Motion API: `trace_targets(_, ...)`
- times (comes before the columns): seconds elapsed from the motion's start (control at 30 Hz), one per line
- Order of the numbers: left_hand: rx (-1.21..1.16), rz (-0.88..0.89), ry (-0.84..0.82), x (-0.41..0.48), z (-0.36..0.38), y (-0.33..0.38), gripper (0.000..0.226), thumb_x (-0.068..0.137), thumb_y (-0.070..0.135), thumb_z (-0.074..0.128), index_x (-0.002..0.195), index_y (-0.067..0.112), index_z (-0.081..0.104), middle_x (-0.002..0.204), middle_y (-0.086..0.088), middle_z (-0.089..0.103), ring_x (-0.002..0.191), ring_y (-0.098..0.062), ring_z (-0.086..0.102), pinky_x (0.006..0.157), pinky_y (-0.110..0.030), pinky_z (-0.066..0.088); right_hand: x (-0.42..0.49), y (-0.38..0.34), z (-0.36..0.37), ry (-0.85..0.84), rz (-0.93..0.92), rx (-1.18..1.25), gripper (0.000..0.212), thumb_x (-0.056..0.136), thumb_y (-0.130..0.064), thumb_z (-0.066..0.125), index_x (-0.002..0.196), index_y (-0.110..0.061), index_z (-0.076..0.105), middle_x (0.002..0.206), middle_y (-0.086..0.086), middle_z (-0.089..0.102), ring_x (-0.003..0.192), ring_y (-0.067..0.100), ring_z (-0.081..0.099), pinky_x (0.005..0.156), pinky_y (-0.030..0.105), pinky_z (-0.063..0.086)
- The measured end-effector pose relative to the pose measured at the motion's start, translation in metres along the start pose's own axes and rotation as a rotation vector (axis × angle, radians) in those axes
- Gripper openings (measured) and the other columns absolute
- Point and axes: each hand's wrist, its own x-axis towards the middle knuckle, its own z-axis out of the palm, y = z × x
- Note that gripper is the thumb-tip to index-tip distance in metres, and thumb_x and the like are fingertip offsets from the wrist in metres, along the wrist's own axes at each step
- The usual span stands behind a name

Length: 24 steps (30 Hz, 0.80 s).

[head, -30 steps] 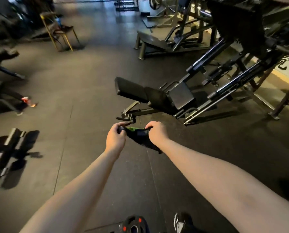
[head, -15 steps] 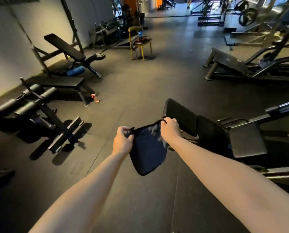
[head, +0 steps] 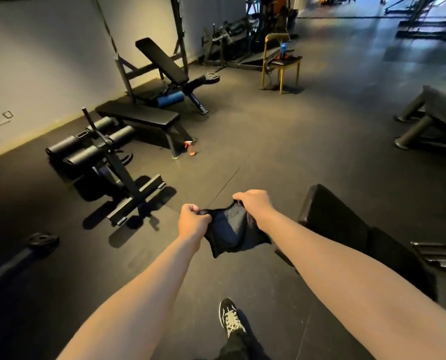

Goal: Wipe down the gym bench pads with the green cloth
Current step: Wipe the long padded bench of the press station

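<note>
Cloth point(head: 229, 231), seemingly dark, colour unclear

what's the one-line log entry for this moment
left hand: grips cloth | right hand: grips cloth | cloth: held in air, apart from pad | wiping: not begun

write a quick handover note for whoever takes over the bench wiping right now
Hands: the left hand grips one top corner of the cloth, the right hand the other; it hangs spread between them, off every pad.
Things: the nearest pad sits just right of the hands; flat bench and incline bench ahead left, spray bottle on the floor by the flat bench.
Done: cannot tell. Left: wipe the pads.
</note>
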Motion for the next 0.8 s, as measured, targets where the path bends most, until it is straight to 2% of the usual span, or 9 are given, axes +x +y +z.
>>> trace_targets(0.1, -0.063, -0.071, -0.002, 0.074, 0.007, 0.030, 0.033, 0.085, -0.001, 0.064, 0.092, 0.021, 0.040, 0.085, -0.005, 0.052, 0.074, -0.018, 0.051, 0.056, -0.034, 0.049, 0.080, -0.034, 0.034, -0.059, 0.007, 0.020, 0.017, 0.088, -0.029, 0.067, 0.080, -0.015, 0.072, 0.083, 0.003, 0.069, 0.085, 0.023, 0.064, 0.080, 0.035, 0.053)
trace_targets(0.2, -0.171, -0.110, -0.062, 0.147, 0.012, 0.070, 0.032, 0.087, 0.011, 0.073, 0.100, 0.021, 0.046, 0.100, -0.008, 0.062, 0.091, -0.023, 0.063, 0.077, -0.047, 0.060, 0.153, -0.077, 0.061, -0.014, -0.001, 0.037, 0.024, 0.090, -0.030, 0.064, 0.070, -0.018, 0.066, 0.084, 0.004, 0.070, 0.087, 0.025, 0.065, 0.082, 0.037, 0.054)
trace_targets(0.3, -0.128, -0.022, 0.004, 0.212, 0.017, 0.108, 0.024, 0.092, 0.018, 0.071, 0.107, 0.022, 0.052, 0.099, -0.006, 0.062, 0.092, -0.023, 0.066, 0.084, -0.051, 0.060, 0.221, -0.123, 0.079, 0.021, -0.036, 0.014, 0.028, 0.091, -0.033, 0.061, 0.071, -0.015, 0.067, 0.086, 0.007, 0.072, 0.089, 0.029, 0.066, 0.082, 0.039, 0.055)
trace_targets(0.43, 0.128, 0.195, 0.124, 0.281, 0.026, 0.140, 0.020, 0.094, 0.011, 0.063, 0.094, 0.028, 0.055, 0.097, 0.000, 0.064, 0.087, -0.018, 0.063, 0.077, -0.040, 0.057, 0.290, -0.164, 0.089, -0.033, -0.018, 0.067, 0.023, 0.090, -0.036, 0.055, 0.078, -0.021, 0.066, 0.088, 0.005, 0.069, 0.087, 0.028, 0.066, 0.078, 0.046, 0.060)
trace_targets(0.5, 0.173, 0.238, 0.109, 0.315, 0.036, 0.155, 0.021, 0.096, 0.007, 0.058, 0.092, 0.027, 0.060, 0.097, 0.004, 0.064, 0.087, -0.010, 0.061, 0.071, -0.028, 0.052, 0.327, -0.182, 0.092, -0.102, -0.020, 0.097, 0.020, 0.095, -0.035, 0.053, 0.085, -0.023, 0.065, 0.095, 0.006, 0.068, 0.087, 0.025, 0.066, 0.068, 0.038, 0.062)
trace_targets(0.57, 0.165, 0.227, 0.077, 0.359, 0.052, 0.168, 0.022, 0.099, 0.009, 0.057, 0.101, 0.029, 0.066, 0.105, 0.009, 0.064, 0.091, -0.006, 0.063, 0.073, -0.020, 0.053, 0.374, -0.198, 0.099, -0.162, -0.034, 0.104, 0.019, 0.098, -0.034, 0.051, 0.094, -0.021, 0.064, 0.098, 0.005, 0.067, 0.085, 0.020, 0.066, 0.057, 0.029, 0.059)
trace_targets(0.63, 0.098, 0.200, 0.019, 0.402, 0.069, 0.177, 0.023, 0.100, 0.018, 0.056, 0.109, 0.037, 0.065, 0.115, 0.008, 0.066, 0.099, -0.009, 0.068, 0.085, -0.029, 0.059, 0.416, -0.210, 0.105, -0.206, -0.066, 0.100, 0.017, 0.099, -0.032, 0.051, 0.099, -0.021, 0.064, 0.098, 0.003, 0.068, 0.081, 0.015, 0.069, 0.053, 0.025, 0.055)
trace_targets(0.7, 0.064, 0.170, -0.018, 0.451, 0.090, 0.189, 0.022, 0.099, 0.030, 0.056, 0.117, 0.041, 0.062, 0.124, 0.007, 0.065, 0.108, -0.011, 0.067, 0.097, -0.039, 0.056, 0.466, -0.223, 0.111, -0.226, -0.125, 0.072, 0.016, 0.098, -0.031, 0.051, 0.100, -0.022, 0.064, 0.096, 0.001, 0.069, 0.075, 0.011, 0.070, 0.056, 0.026, 0.056)
trace_targets(0.8, -0.055, 0.106, -0.018, 0.518, 0.123, 0.217, 0.038, 0.098, 0.036, 0.060, 0.136, 0.031, 0.056, 0.130, 0.007, 0.059, 0.109, -0.009, 0.063, 0.101, -0.038, 0.053, 0.546, -0.248, 0.117, -0.271, -0.209, -0.017, 0.019, 0.098, -0.034, 0.048, 0.103, -0.025, 0.064, 0.096, -0.002, 0.068, 0.084, 0.014, 0.068, 0.074, 0.034, 0.059)
